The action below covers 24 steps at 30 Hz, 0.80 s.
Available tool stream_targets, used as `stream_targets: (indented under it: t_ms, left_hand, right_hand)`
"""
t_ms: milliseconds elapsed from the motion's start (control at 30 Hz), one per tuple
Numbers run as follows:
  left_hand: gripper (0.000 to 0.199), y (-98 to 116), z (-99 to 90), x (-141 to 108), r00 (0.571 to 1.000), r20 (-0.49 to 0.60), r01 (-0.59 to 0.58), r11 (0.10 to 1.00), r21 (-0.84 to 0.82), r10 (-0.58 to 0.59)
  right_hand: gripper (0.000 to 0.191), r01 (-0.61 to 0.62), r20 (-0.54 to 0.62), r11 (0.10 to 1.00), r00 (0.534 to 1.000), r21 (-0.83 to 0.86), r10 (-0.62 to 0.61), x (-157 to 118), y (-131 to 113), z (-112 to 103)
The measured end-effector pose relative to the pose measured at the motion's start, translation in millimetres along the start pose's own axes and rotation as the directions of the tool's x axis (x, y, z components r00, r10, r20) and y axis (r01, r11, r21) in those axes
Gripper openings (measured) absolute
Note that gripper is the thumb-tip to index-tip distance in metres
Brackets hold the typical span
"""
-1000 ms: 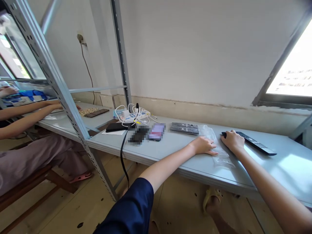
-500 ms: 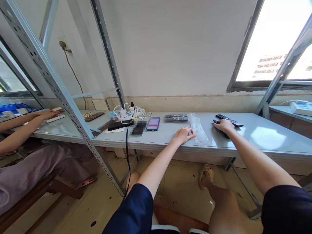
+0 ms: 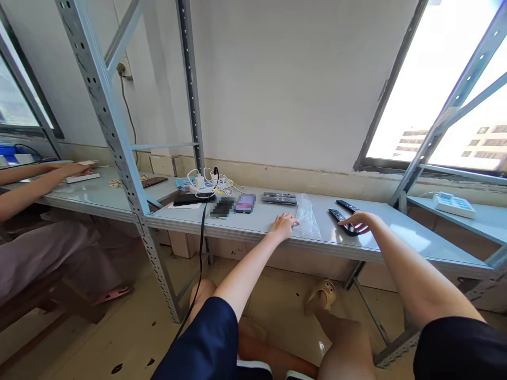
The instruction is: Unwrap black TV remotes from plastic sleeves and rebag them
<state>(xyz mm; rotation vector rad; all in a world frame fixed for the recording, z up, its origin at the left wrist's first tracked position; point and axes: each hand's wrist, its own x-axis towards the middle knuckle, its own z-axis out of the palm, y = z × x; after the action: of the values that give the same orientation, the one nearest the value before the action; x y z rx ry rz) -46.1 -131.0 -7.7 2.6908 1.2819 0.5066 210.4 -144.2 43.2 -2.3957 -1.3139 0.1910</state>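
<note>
My left hand (image 3: 283,227) rests near the table's front edge with its fingers loosely spread, beside a crumpled clear plastic bag (image 3: 308,217). Over on the right, my right hand (image 3: 365,221) hovers at the near end of a black remote control (image 3: 338,217), fingers stretched out; whether they touch it I cannot tell. Just behind lies a second black remote control (image 3: 346,205). Dark, long flat items (image 3: 279,198) lie side by side behind the bag; their kind is unclear.
To the left are two phones (image 3: 245,203), a black case-like object (image 3: 190,199) and a power strip with white cables (image 3: 214,184). A black cord (image 3: 202,237) hangs over the edge. Metal shelf posts (image 3: 119,137) flank the table (image 3: 253,224). Another person's hands (image 3: 69,169) are at the far left.
My right hand has loosened from the black remote control, its fingers now extended, and the remotes show more fully. My left hand stays by the bag. The view has turned slightly.
</note>
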Motion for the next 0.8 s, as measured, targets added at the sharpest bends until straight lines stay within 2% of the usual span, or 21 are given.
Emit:
stream_targets:
  t_ms: [100,200,367,467,500,567,600,633,700,733,767,800]
  left_hand:
    - [0.045,0.1,0.0,-3.7,1.0,0.015,-0.004,1.0,0.002,0.004]
    - [0.044,-1.0,-1.7,-6.8,0.999,0.038,-0.025,1.0,0.007,0.024]
    - [0.043,0.5,-10.7,-12.6,0.999,0.014,-0.041,0.999,0.02,0.041]
    - [0.041,10.2,-19.3,-23.6,0.996,-0.079,-0.052,0.999,0.002,0.052]
    - [0.037,15.4,-23.1,-30.1,0.986,-0.154,-0.071,0.996,-0.052,0.062]
    - [0.03,27.5,-33.0,-49.5,0.942,-0.319,-0.163,0.972,-0.17,0.102]
    - [0.026,33.6,-39.2,-62.7,0.907,-0.396,-0.239,0.949,-0.206,0.142]
    - [0.024,38.9,-46.0,-78.3,0.857,-0.477,-0.333,0.915,-0.228,0.194]
    - [0.021,44.8,-59.0,-117.0,0.714,-0.642,-0.532,0.813,-0.238,0.28]
    - [0.021,44.4,-63.7,-139.9,0.651,-0.703,-0.596,0.766,-0.239,0.286]
    - [0.023,41.4,-66.1,-165.0,0.613,-0.744,-0.623,0.742,-0.248,0.266]
    - [0.024,36.0,-65.7,-191.7,0.597,-0.773,-0.614,0.743,-0.266,0.217]
  right_hand:
    - [0.047,-0.108,0.111,0.994,0.988,0.003,0.107,-12.6,0.2,-0.1]
    - [0.036,-0.144,0.132,0.989,0.981,0.033,0.139,-25.9,1.1,5.7]
    - [0.029,-0.159,0.021,0.987,0.987,0.031,0.158,-48.0,4.2,15.1]
    - [0.035,-0.163,-0.069,0.986,0.984,0.044,0.166,-55.5,3.6,19.4]
    - [0.039,-0.166,-0.096,0.985,0.981,0.055,0.171,-56.6,3.0,21.1]
    - [0.046,-0.165,-0.137,0.983,0.975,0.085,0.176,-57.2,1.4,25.4]
    - [0.049,-0.158,-0.151,0.982,0.973,0.102,0.173,-57.0,0.6,27.8]
    - [0.051,-0.147,-0.16,0.982,0.973,0.12,0.165,-56.6,-0.3,30.4]
    - [0.054,-0.118,-0.163,0.982,0.976,0.148,0.142,-55.8,-2.1,35.7]
    - [0.055,-0.105,-0.16,0.982,0.978,0.155,0.13,-55.5,-3.3,38.4]
    - [0.057,-0.097,-0.158,0.983,0.98,0.157,0.122,-55.4,-4.6,41.0]
    - [0.059,-0.092,-0.159,0.984,0.98,0.154,0.116,-55.4,-6.1,43.5]
